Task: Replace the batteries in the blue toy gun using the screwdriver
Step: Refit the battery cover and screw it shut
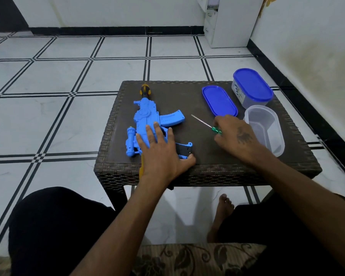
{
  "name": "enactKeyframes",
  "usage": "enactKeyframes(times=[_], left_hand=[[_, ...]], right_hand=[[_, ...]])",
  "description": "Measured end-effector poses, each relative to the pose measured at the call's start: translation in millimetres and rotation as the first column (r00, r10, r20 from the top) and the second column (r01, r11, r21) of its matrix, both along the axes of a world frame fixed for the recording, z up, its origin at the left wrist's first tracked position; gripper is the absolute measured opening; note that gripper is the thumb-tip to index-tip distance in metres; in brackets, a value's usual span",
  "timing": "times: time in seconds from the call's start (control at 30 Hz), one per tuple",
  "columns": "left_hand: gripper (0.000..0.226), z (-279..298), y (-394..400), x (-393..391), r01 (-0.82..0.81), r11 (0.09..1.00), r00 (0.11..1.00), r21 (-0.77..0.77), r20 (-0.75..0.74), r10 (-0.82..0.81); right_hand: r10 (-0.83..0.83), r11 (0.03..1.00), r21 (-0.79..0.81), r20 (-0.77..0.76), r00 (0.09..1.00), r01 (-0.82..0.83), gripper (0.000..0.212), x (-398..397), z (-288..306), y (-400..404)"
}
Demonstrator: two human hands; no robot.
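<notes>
Pressing flat, spread fingers on the blue toy gun [147, 124], the left hand [159, 154] rested; the right hand [237, 136] pinched the screwdriver [206, 124] over the dark woven counter [187, 172]; the lidded tub [251, 90] label was unreadable.

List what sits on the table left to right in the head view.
blue toy gun under the left hand → screwdriver held by the right hand → loose blue lid → open clear container

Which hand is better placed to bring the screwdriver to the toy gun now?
The right hand. Its fingers already hold the green handle of the screwdriver, beside the toy gun. The left hand lies flat on the gun and steadies it.
</notes>
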State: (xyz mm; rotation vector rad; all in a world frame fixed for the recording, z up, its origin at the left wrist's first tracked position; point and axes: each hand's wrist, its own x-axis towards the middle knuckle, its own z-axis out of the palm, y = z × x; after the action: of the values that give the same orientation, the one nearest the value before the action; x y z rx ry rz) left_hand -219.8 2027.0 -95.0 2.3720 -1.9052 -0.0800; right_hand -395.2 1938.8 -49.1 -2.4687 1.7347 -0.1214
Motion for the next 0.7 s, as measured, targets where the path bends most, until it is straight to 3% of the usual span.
enactKeyframes(times=[0.1,0.2,0.27,0.37,0.43,0.53,0.7], left_hand=[[0.109,-2,0,-2,0.012,1.0,1.0,-0.005,0.01,-0.012],[0.107,-1,0,-2,0.012,1.0,1.0,0.0,0.011,-0.012],[0.104,-1,0,-2,0.006,1.0,1.0,0.002,0.009,-0.006],[0.098,-2,0,-3,0.007,1.0,1.0,-0.009,0.006,-0.007],[0.1,-2,1,-3,0.008,1.0,1.0,-0.006,0.01,-0.008],[0.108,-2,1,-1,0.013,1.0,1.0,0.001,0.016,-0.013],[0.117,-1,2,0,-0.021,1.0,0.999,-0.017,-0.05,0.02]], right_hand=[[0.048,0.997,0.043,0.293,0.955,-0.063,0.026,-1,1,4],[0.037,0.997,0.042,0.55,0.834,-0.072,0.019,-9,6,7],[-0.015,0.998,0.052,0.709,0.705,-0.031,0.014,-13,8,8],[-0.152,0.988,0.155,0.9,0.409,0.025,0.014,-13,10,15],[-0.198,0.979,0.2,0.927,0.317,0.027,0.014,-8,8,18],[-0.195,0.979,0.204,0.938,0.285,0.0,0.021,1,6,21],[-0.065,0.989,0.106,0.932,0.357,-0.098,0.025,10,12,26]])
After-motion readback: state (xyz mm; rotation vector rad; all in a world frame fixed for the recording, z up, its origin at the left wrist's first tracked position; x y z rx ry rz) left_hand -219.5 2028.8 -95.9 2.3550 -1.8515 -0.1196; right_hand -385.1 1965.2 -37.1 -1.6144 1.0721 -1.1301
